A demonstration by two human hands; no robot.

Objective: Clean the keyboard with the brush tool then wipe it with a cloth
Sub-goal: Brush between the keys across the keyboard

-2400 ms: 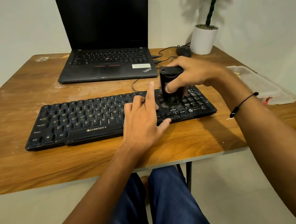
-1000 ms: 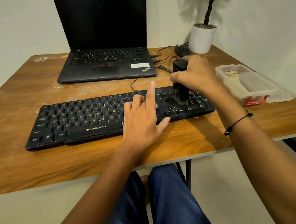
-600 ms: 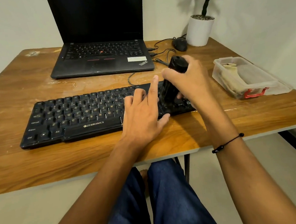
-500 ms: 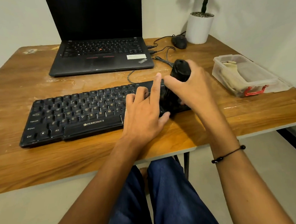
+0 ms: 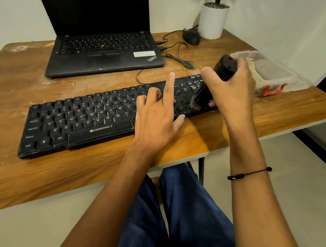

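On the wooden desk (image 5: 46, 177) lies a long black keyboard (image 5: 77, 119), close to the front edge, with its right end tipped a little toward the back. Over that right end is the brush tool (image 5: 208, 87) — a short black thing with its bristles pointing down and to the left, touching the keys there. Its round black top sticks up and to the right.

The right hand (image 5: 231, 91) is wrapped tight around the brush tool, thumb on the near side. A thin black string bracelet (image 5: 248, 174) sits on that wrist. The left hand (image 5: 156, 118) rests flat on the keyboard just left of the brush, holding nothing; its fingers are spread, and one finger points up off the keys.

Behind the keyboard stands an open black laptop (image 5: 103, 56) with a dark screen. Some thin black cables (image 5: 176, 53) curl on the desk to its right, and a black mouse (image 5: 191, 37) sits near a white plant pot (image 5: 213, 22) in the back corner. Just right of the right hand is a clear plastic box (image 5: 274, 75) with a red clip — something pale lies inside, but I cannot tell what it is. Blue trousers (image 5: 184, 218) show below the desk.
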